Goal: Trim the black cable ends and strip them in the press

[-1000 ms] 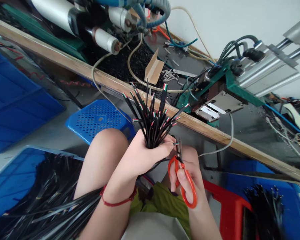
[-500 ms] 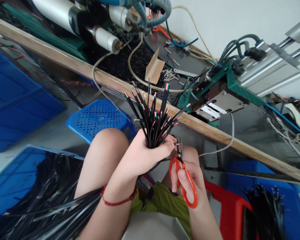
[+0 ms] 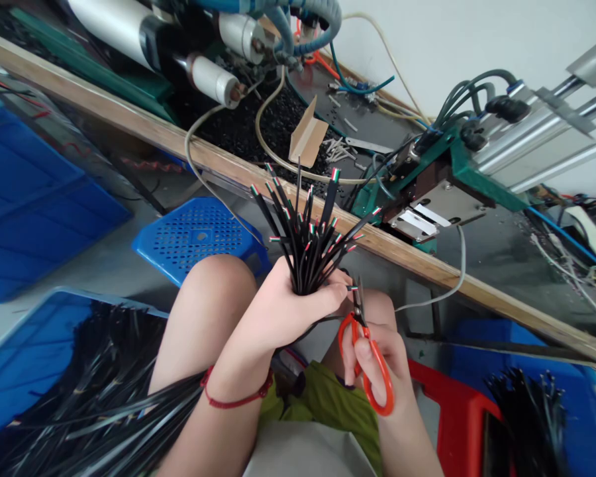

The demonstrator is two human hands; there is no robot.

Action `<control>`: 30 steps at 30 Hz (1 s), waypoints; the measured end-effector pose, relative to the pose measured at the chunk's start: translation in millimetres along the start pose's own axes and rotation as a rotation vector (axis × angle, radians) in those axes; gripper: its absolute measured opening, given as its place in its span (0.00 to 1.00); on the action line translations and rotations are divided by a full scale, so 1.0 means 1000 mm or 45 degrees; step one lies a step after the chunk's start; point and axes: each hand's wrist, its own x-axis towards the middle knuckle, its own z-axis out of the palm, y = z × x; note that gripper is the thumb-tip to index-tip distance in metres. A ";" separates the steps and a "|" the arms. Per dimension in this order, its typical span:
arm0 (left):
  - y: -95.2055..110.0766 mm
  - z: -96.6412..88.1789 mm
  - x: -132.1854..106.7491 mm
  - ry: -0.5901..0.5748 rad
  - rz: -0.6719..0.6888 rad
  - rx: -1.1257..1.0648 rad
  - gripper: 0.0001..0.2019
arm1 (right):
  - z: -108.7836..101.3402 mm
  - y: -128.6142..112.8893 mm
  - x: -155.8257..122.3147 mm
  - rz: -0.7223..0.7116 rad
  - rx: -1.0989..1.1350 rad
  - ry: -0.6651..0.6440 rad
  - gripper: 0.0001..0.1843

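My left hand (image 3: 298,301) is closed round a bundle of black cables (image 3: 305,268). Their cut ends fan out upward, showing red, white and green cores. One cable end pokes out sideways between thumb and forefinger, close to the blades of the scissors (image 3: 360,311). My right hand (image 3: 377,351) grips these scissors by their orange-red handles, with the blades pointing up and slightly apart. Whether the blades touch the cable I cannot tell. The rest of the bundle trails under my left forearm to the lower left.
A wooden-edged workbench (image 3: 298,192) crosses ahead, bearing a green-framed machine (image 3: 427,192), cylinders and black scraps. A blue stool (image 3: 198,232) stands below it. Cables fill a blue bin (image 3: 69,298) at left; another black bundle (image 3: 531,417) lies right, near a red stool (image 3: 447,411).
Hardly anything differs. The cable bundle and both hands sit very slightly further right and lower in view, and the scissor blades look about as far apart as before.
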 end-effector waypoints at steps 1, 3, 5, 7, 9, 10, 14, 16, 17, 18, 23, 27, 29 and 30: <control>0.000 0.000 0.000 -0.003 -0.005 0.002 0.07 | 0.000 0.000 0.000 -0.003 0.012 -0.008 0.42; -0.001 0.000 0.001 -0.006 -0.012 0.005 0.08 | 0.000 0.002 -0.001 -0.007 0.019 -0.004 0.41; -0.001 0.000 0.000 -0.012 -0.016 0.012 0.08 | 0.000 0.003 -0.003 -0.015 0.016 0.023 0.41; -0.001 -0.001 0.000 -0.013 -0.014 0.010 0.08 | 0.000 0.004 -0.004 -0.021 0.029 0.037 0.40; -0.001 -0.001 -0.001 -0.008 -0.019 -0.001 0.07 | 0.000 0.004 -0.004 -0.021 0.046 0.041 0.39; -0.001 -0.001 -0.002 -0.005 -0.020 -0.008 0.07 | -0.001 0.003 -0.004 -0.018 0.051 0.037 0.38; 0.001 0.000 -0.002 -0.002 -0.004 -0.027 0.06 | 0.001 -0.001 -0.003 0.002 0.043 0.017 0.37; 0.002 0.000 -0.001 -0.005 -0.014 -0.038 0.05 | 0.002 -0.001 -0.004 0.001 0.020 0.026 0.38; 0.002 0.001 -0.001 -0.004 -0.023 -0.049 0.05 | 0.001 -0.001 -0.005 -0.011 0.000 0.037 0.37; 0.002 0.001 -0.001 -0.001 -0.033 -0.065 0.05 | -0.001 -0.001 -0.007 -0.039 -0.025 0.052 0.37; -0.002 -0.001 0.001 -0.006 -0.048 -0.119 0.05 | -0.069 -0.015 -0.016 -0.126 -0.402 0.387 0.29; -0.003 -0.003 0.002 -0.022 -0.015 -0.053 0.11 | -0.183 -0.051 0.000 0.225 -0.963 1.051 0.30; -0.003 -0.002 0.003 -0.016 -0.005 -0.036 0.13 | -0.239 -0.066 0.016 0.524 -1.364 1.180 0.31; -0.003 -0.002 0.003 -0.010 -0.002 -0.029 0.13 | -0.264 -0.071 0.025 0.675 -1.502 1.179 0.34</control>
